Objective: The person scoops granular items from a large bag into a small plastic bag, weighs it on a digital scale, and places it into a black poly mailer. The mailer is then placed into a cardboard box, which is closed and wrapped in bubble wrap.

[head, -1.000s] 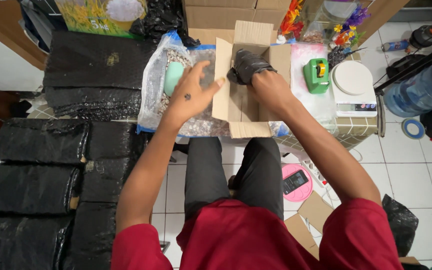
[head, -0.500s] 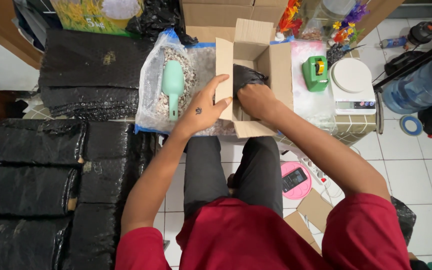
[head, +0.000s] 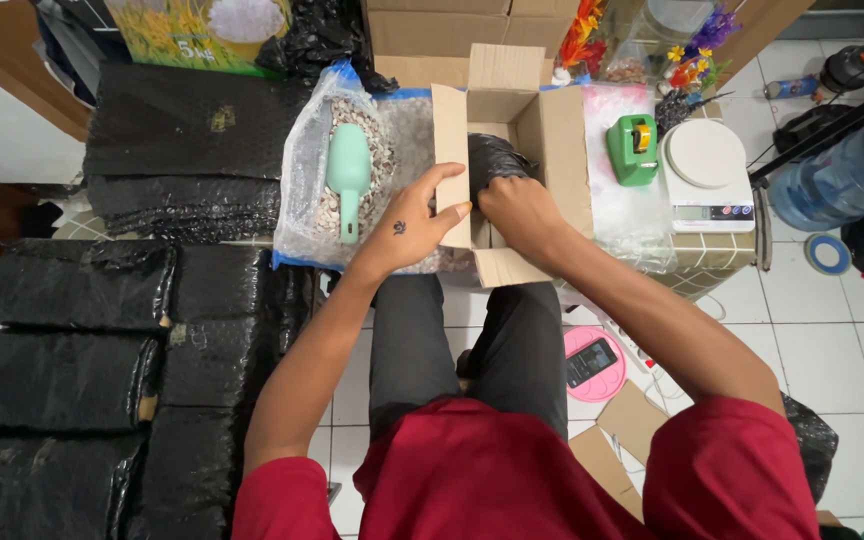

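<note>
**Both hands at the open box**

The left hand (head: 407,228) grips the left flap of the cardboard box (head: 562,150), thumb over its edge. The right hand (head: 520,208) reaches inside, fingers closed on a black package (head: 492,157) sitting in the box. Just left lies a clear bag (head: 302,170) holding a green scoop (head: 348,172); right stand a tape dispenser (head: 633,148) and scale (head: 707,165).

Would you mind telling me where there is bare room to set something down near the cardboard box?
Little on the table: only the bubble wrap between the cardboard box and the white scale, below the green tape dispenser. Left of the box, the pebble bag with its scoop crowds both hands. The white floor tiles at right are bare.
</note>
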